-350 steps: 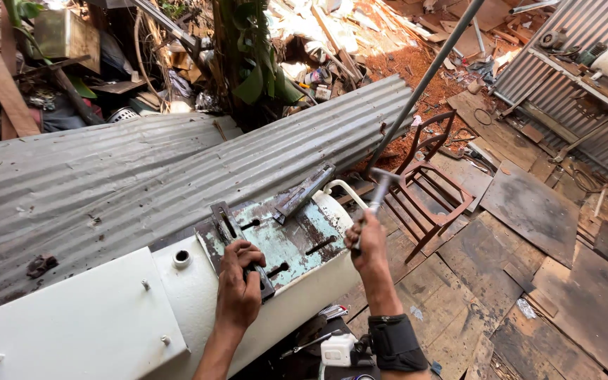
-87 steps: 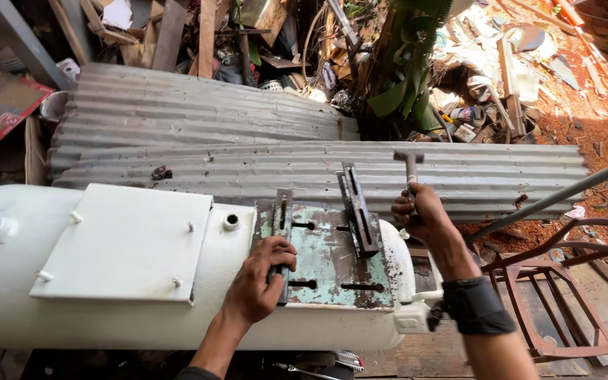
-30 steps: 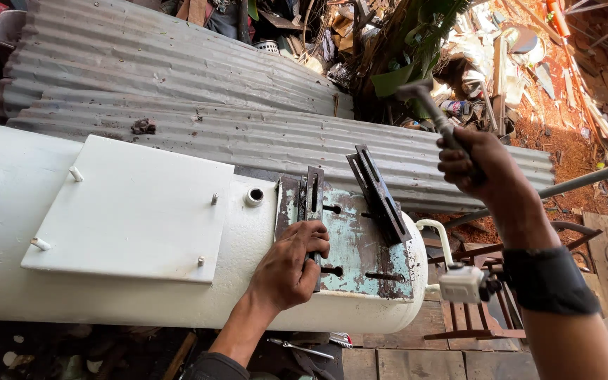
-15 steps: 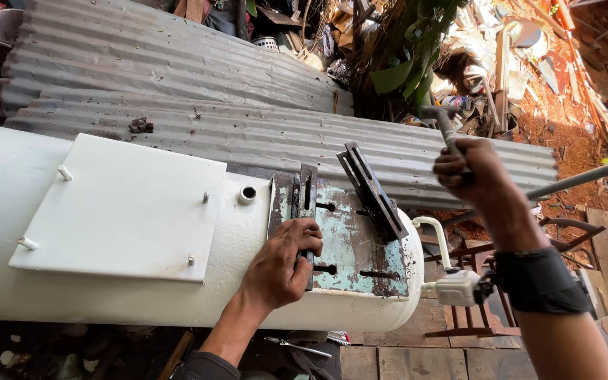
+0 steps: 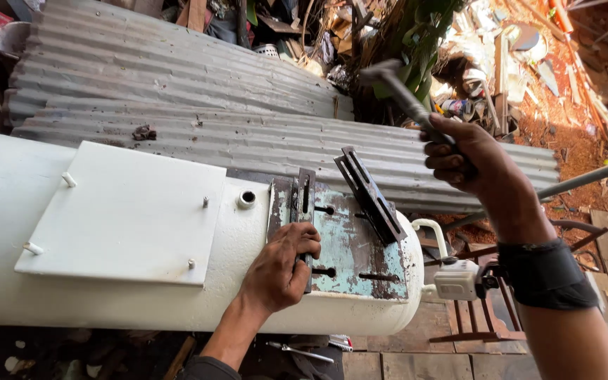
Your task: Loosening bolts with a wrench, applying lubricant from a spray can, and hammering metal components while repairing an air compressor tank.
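Your right hand (image 5: 474,160) has its fingers wrapped tight round the handle of a hammer (image 5: 404,97), raised above the far edge of the white tank (image 5: 107,309). Your left hand (image 5: 281,266) presses down, fingers curled over the slotted steel bar (image 5: 302,211) lying on the tank's rusty teal mounting plate (image 5: 350,246). A second bar (image 5: 371,195) leans tilted just beside it.
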